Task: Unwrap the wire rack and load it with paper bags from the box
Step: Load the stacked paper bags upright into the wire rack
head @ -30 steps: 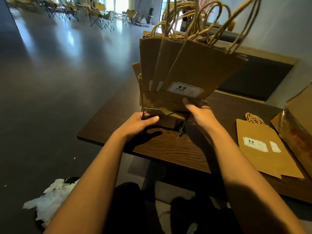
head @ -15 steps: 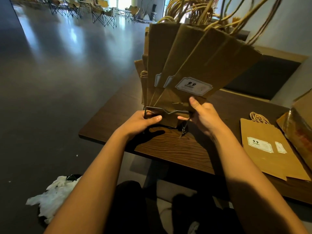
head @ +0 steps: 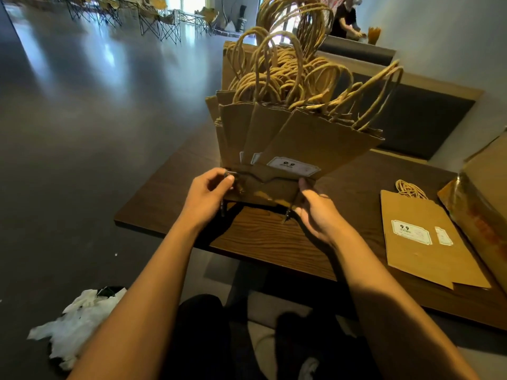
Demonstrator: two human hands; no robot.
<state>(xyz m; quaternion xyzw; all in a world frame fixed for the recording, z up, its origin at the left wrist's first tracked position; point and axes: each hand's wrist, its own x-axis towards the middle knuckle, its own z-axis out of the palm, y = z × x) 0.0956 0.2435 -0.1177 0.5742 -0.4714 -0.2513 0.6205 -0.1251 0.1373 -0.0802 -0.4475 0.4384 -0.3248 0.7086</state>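
Observation:
A dark wire rack (head: 288, 210) stands near the front left corner of the wooden table (head: 263, 237), with several brown paper bags (head: 307, 141) fanned upright in it, twine handles up. My left hand (head: 205, 196) grips the rack's left front corner, fingers curled round the wire. My right hand (head: 315, 209) holds the rack's right front upright, thumb against the front bag's lower edge. Two more flat paper bags (head: 422, 242) lie on the table to the right. The cardboard box (head: 482, 198) sits at the right edge, partly out of view.
Crumpled white wrapping (head: 74, 325) lies on the dark floor at lower left. A bench with a dark cushion (head: 411, 122) runs behind the table. Folding chairs (head: 153, 20) stand far back on the left. A person (head: 343, 17) works at a far counter.
My left hand rose from the table to grip the rack's left corner. My right hand dropped from the front bag to the rack's right side. The view tilted, showing the bag handles.

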